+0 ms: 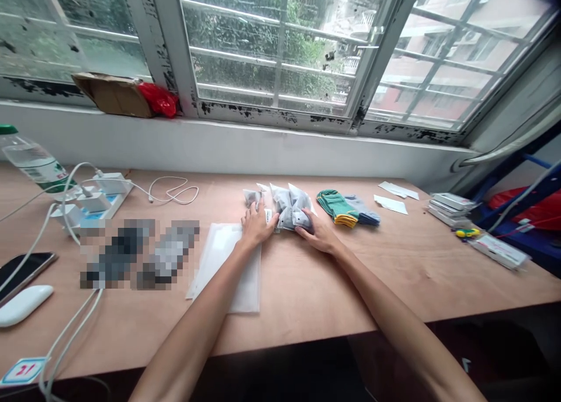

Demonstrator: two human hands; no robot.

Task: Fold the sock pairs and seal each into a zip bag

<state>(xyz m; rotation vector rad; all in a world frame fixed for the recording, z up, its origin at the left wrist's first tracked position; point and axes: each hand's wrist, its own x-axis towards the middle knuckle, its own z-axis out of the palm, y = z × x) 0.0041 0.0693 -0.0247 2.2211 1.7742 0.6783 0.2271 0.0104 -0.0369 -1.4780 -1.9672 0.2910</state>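
Several frosted plastic bags (286, 206) with grey items inside, apparently socks, lie overlapping in a row mid-table. My left hand (258, 224) rests over the left end of the row, fingers spread on the bags and thumb pointing right. At the row's right end, my right hand (322, 232) has its thumb and fingers around the near corner of a grey bag. Part of the bags is hidden under my hands. A stack of flat frosted bags (245, 288) lies beneath my left forearm. Just right of the row are green socks with yellow cuffs (336, 206) and grey-blue socks (363, 209).
Leftward are two pixelated items (169, 255), a power strip (103, 209) with white cables, a water bottle (37, 162), a phone (26, 273) and a white mouse (26, 305). White paper slips (390, 203) and stacked small boxes (451, 206) lie right. The table's front edge runs below my forearms.
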